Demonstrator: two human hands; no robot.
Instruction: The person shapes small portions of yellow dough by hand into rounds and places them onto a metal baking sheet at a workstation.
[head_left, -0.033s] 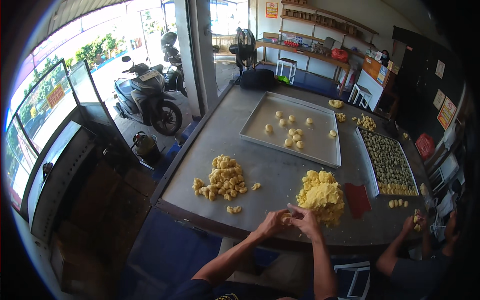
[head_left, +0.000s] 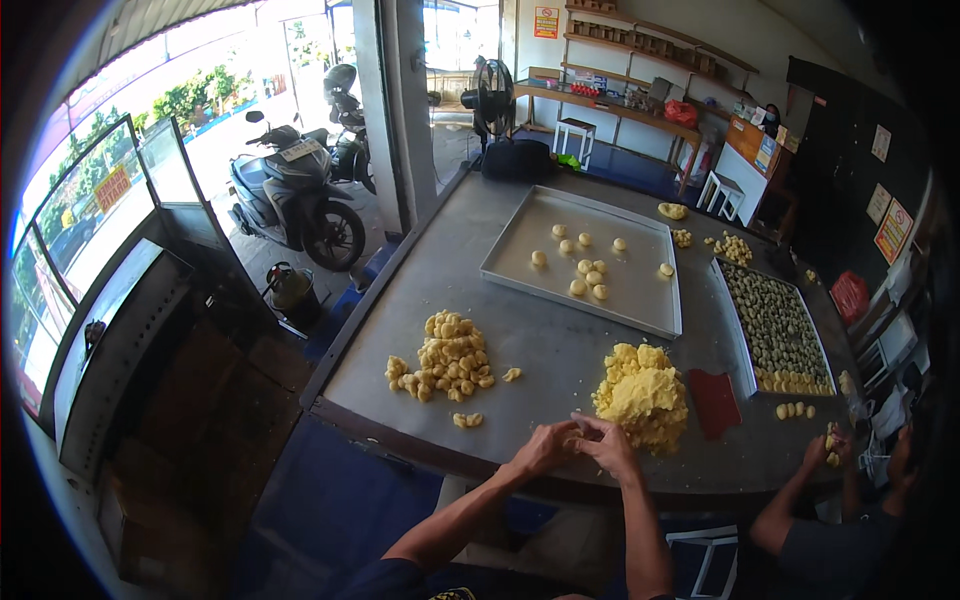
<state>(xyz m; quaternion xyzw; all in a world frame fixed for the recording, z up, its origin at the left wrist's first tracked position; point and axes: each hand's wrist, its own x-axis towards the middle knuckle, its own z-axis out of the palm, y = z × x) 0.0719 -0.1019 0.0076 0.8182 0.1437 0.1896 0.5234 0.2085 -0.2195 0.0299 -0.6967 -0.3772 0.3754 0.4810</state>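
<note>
My left hand point(head_left: 548, 446) and my right hand point(head_left: 607, 445) meet at the table's near side, fingers closed around a small piece of pale dough, mostly hidden between them. Just beyond my right hand is a large crumbly mound of yellow dough point(head_left: 643, 390), with a flat red scraper point(head_left: 712, 405) beside it. To the left lies a pile of small dough pieces point(head_left: 445, 355). Farther back, a large metal tray point(head_left: 525, 235) holds scattered pale dough balls point(head_left: 585, 268).
The steel table point(head_left: 390, 300) also carries a tray of greenish balls point(head_left: 770, 315) at right. A co-worker's hands point(head_left: 835, 445) hold dough at bottom right. Beyond stand a fan point(head_left: 493, 100), a black bag point(head_left: 515, 160) and stools point(head_left: 720, 195). A scooter point(head_left: 290, 195) is parked at the doorway.
</note>
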